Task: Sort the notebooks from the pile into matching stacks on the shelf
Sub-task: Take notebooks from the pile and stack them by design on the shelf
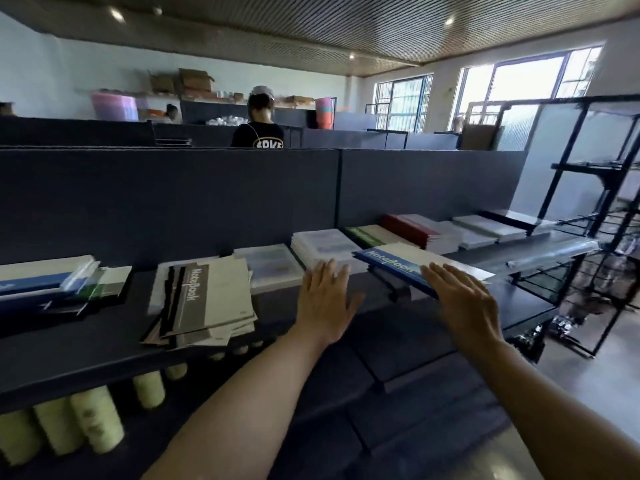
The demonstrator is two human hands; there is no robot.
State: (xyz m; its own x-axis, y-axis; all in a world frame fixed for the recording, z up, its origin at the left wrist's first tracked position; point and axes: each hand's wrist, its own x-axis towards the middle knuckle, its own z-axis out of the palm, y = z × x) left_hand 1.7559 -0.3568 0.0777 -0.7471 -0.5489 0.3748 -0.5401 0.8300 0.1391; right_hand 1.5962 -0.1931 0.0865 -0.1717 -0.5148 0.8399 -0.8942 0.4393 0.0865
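The word "NoteBook" stands in white letters on the dark grey band of the top notebook of the grey-and-cream pile (204, 299), near the front edge of the shelf (86, 355); it runs lengthwise up the cover. The same word "NoteBook", again in white, runs along the blue band of the blue notebook (398, 263) further right along that shelf. Beyond the partition, a person's black T-shirt (258, 136) carries large pale letters that seem to read "SPKE", though the partition's top edge cuts them off. Print on the other covers is too blurred to read.
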